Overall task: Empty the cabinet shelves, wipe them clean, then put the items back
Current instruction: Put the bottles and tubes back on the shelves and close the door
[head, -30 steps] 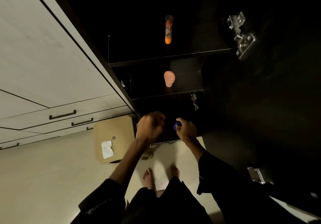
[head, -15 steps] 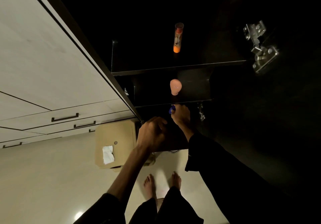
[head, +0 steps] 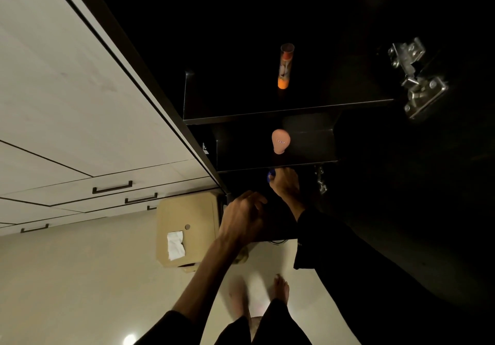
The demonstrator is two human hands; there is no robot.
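Note:
I look steeply down into a dark open cabinet. On the upper shelf (head: 289,110) stands an orange tube with a clear cap (head: 285,66). A pink egg-shaped item (head: 280,141) sits on the shelf below (head: 308,163). My right hand (head: 284,184) reaches into the compartment under that shelf and is closed on a small blue object (head: 270,176), mostly hidden by the fingers. My left hand (head: 242,217) hovers lower and to the left at the cabinet's front, fingers loosely curled; nothing shows in it.
A tan cardboard box (head: 187,230) with a white tissue (head: 175,245) on top stands on the floor left of the cabinet. Pale drawer fronts with dark handles (head: 112,188) run along the left. Metal hinges (head: 416,79) are on the open door at right. My bare feet (head: 258,293) are below.
My right hand has risen from beside the left hand into the cabinet, carrying the blue object up to just under the middle shelf. The left hand has barely moved.

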